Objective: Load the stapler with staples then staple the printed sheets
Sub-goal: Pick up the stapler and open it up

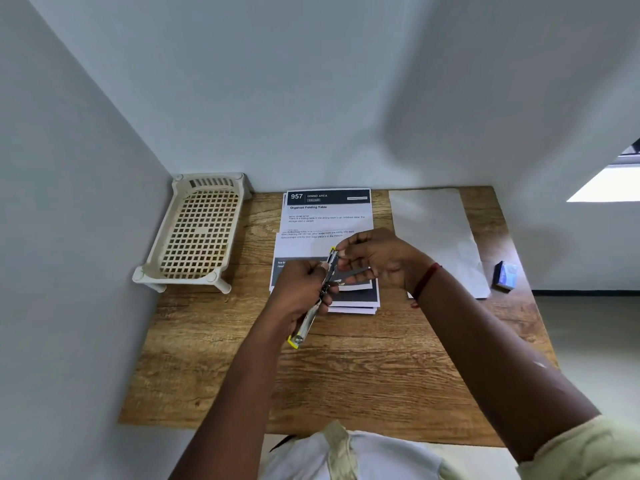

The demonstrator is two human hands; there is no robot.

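Head cam: L hand grips the opened stapler mid-body, just above the printed sheets. R hand pinches its far tip, poss. feeding staples, too small to tell. Stapler's long axis runs near-left to far-right, so R hand is nearer the far end; staple box sits well apart, right.

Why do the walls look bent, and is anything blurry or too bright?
Head view: the wide lens splays the walls and table edges outward; light is even, but one patch at the right is washed out; the left hand, right hand and stapler look slightly soft; the sheets' small print is smeared.
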